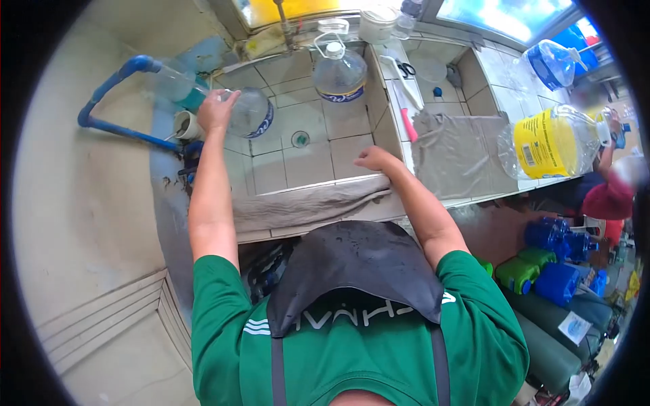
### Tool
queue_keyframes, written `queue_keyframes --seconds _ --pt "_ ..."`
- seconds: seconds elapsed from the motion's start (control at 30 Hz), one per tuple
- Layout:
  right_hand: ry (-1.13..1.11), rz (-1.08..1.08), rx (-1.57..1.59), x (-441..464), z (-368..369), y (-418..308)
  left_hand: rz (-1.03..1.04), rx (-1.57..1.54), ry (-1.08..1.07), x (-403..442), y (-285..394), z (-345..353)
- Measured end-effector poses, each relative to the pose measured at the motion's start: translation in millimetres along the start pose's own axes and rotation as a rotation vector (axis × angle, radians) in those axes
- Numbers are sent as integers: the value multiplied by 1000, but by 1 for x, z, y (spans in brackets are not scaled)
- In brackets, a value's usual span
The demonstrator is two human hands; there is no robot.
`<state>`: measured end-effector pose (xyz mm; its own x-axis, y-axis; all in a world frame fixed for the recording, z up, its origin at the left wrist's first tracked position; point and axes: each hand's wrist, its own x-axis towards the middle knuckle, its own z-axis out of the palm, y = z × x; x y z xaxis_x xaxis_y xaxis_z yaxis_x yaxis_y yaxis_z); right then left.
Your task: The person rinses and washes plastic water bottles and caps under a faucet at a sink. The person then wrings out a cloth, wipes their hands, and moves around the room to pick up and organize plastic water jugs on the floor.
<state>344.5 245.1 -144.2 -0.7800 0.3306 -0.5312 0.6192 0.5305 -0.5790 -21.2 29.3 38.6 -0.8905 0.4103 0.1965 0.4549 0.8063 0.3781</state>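
Observation:
My left hand (215, 110) is closed around the neck of a clear plastic water jug (254, 108) with a blue label, tilted at the left side of the tiled sink (281, 166). My right hand (377, 160) is over the sink's front right corner. Its fingers are curled in; whether they hold anything small is hidden. A second clear jug (340, 76) with a white cap and handle stands upright at the back of the sink. Between the two jugs lies the drain (300, 139).
A blue pipe (101, 101) bends along the left wall. Grey cloths (298, 208) cover the front ledge. Right of the sink are scissors (406, 69), a pink-handled brush (408, 125) and a yellow-labelled jug (545, 143). Blue containers (547, 233) and a person (606, 193) are farther right.

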Motion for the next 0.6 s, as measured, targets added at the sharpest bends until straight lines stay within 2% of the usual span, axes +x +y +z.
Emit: queue_keyframes --seconds 0.17,0.23,0.27,0.33,0.37,0.47,0.5,0.53,0.57,0.6 --pt "68 -78 165 -23 -20 -27 4 -82 83 -7 4 -31" --pt "117 -144 505 -44 -36 -65 48 -222 139 -17 13 -54" --pt "117 -141 506 -45 -36 -76 71 -293 165 -22 18 -64" --pt "52 -158 1146 -40 -36 -95 106 -404 206 -35 31 -75" --pt "55 -158 1143 -37 -35 -106 141 -514 245 -43 37 -80" --pt "-40 351 1150 -29 -32 -126 188 -768 328 -58 45 -96" --pt "-37 355 1146 -35 -37 -126 202 -903 371 -62 45 -101" --pt "-80 198 1334 -42 -48 -133 216 -1035 419 -66 43 -104" --pt "-129 32 1514 -49 -59 -141 213 -1033 425 -69 36 -108" --pt "-183 -140 1690 -55 -70 -151 135 -1143 440 -72 25 -111"
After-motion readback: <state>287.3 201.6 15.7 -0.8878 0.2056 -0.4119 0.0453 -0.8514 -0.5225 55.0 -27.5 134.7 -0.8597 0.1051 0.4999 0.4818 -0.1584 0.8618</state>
